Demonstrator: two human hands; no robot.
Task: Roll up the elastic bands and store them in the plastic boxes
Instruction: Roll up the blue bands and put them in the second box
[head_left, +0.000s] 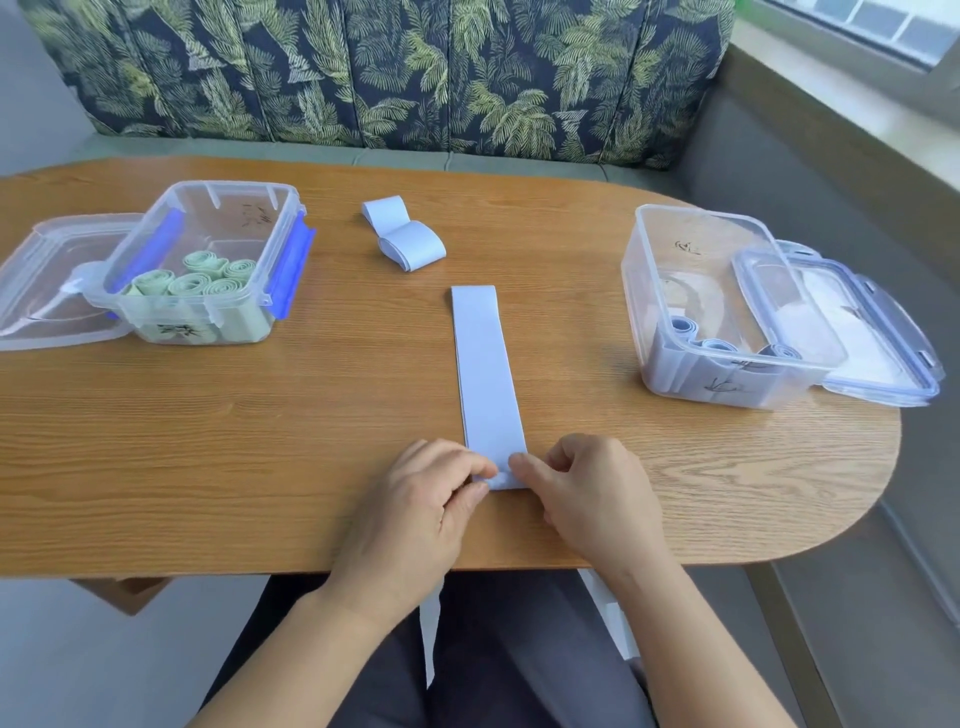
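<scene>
Both my hands meet at the lower centre: my left hand (415, 499) and right hand (587, 488) pinch the near end of the flat blue band (485, 374), which runs away across the table (208, 441). Beyond it lies a loosely folded blue band (408, 236). At upper left the box (208, 260) holds green rolls (192, 280); at right another box (711, 306) holds blue rolls (719, 347).

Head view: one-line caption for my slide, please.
Left hand and right hand pinch the near end of a flat blue band, between the green-roll box and the blue-roll box.
</scene>
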